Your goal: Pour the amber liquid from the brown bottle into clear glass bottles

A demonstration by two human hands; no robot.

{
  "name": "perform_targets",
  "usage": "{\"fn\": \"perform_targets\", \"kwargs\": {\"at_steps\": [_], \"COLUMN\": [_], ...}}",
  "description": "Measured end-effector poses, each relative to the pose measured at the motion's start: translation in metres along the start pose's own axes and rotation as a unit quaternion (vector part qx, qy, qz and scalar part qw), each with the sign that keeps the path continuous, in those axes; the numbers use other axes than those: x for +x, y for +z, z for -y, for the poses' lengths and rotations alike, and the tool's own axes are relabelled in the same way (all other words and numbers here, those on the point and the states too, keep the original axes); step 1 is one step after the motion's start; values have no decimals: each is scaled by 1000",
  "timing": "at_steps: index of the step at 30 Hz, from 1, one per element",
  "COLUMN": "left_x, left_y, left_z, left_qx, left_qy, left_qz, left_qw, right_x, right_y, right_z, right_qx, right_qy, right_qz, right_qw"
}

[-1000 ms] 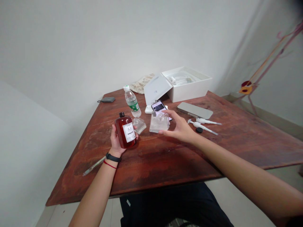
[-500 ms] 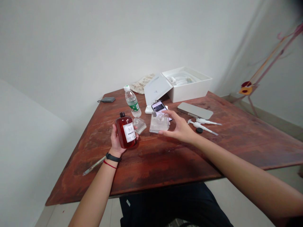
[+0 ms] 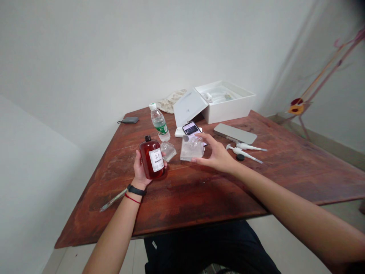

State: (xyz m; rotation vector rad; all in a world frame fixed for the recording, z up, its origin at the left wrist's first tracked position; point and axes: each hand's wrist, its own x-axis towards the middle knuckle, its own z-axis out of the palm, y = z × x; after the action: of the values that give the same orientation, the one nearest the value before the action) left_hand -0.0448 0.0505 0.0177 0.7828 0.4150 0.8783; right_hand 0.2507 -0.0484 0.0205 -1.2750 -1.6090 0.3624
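My left hand is wrapped round a reddish-brown bottle with a white label and a bare threaded neck. It tilts slightly, above the table's left half. A clear, square-based bottle is between the thumb and fingers of my right hand; whether it rests on the table I cannot tell. Between the two hands is a second clear bottle, partly hidden by my left fingertips. Right of my right hand lie a white pump head, another pump head and a black cap.
Behind stand a water bottle and an open white box with its lid leaning. A phone, a grey flat case and a small grey device lie around. A thin clear stick is near my left wrist.
The brown bottle in my left hand has shifted very slightly to the right. My right hand and the clear bottle stay practically where they were.
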Motion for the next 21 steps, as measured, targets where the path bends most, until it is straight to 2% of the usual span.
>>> {"fn": "perform_targets", "kwargs": {"at_steps": [21], "left_x": [2], "left_y": [-4], "left_z": [1], "left_qx": [49], "left_qy": [5], "left_qz": [33], "left_qw": [998], "right_x": [0], "right_y": [4], "right_z": [-1], "right_qx": [16], "right_qy": [-2], "right_qz": [-18], "right_qw": [1000]}}
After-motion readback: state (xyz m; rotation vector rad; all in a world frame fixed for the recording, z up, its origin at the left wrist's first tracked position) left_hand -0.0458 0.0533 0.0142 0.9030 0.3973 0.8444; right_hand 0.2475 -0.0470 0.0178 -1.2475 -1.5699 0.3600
